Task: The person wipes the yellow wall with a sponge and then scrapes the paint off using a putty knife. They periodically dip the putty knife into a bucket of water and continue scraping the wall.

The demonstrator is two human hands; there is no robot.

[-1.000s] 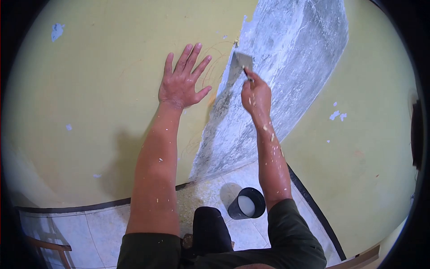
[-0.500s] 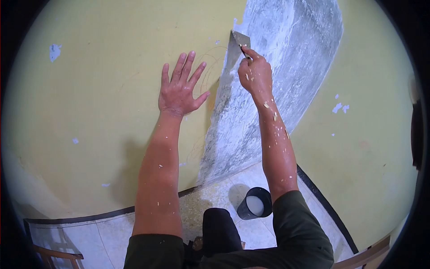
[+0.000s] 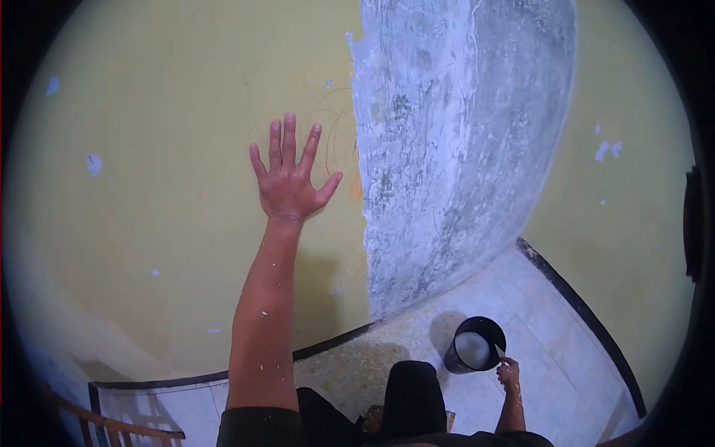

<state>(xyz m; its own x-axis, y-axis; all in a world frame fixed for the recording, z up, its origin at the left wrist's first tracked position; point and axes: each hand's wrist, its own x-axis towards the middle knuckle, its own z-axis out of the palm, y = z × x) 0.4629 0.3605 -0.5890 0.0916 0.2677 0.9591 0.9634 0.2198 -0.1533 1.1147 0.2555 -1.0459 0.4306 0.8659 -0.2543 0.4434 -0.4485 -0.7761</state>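
Note:
My left hand (image 3: 289, 192) lies flat on the yellow wall (image 3: 186, 186) with its fingers spread. It is left of a tall stripped strip (image 3: 417, 164) of grey and white bare surface. Low on the right, my right hand (image 3: 509, 374) is closed around a scraper (image 3: 500, 352), whose blade is at the rim of a black bucket (image 3: 459, 363). Whitish liquid (image 3: 472, 349) is in the bucket. Most of the scraper's handle is hidden in my fingers. Small paint flakes stick to both my arms.
The bucket stands on the pale tiled floor (image 3: 536, 313), which is littered with scrapings near the wall. A dark baseboard (image 3: 588, 320) edges the floor. Wooden furniture (image 3: 123, 425) is at the lower left, and a dark object (image 3: 693, 223) is at the far right.
My right hand has come down from the stripped wall to the bucket with the scraper. My left hand still rests on the wall. The view has shifted.

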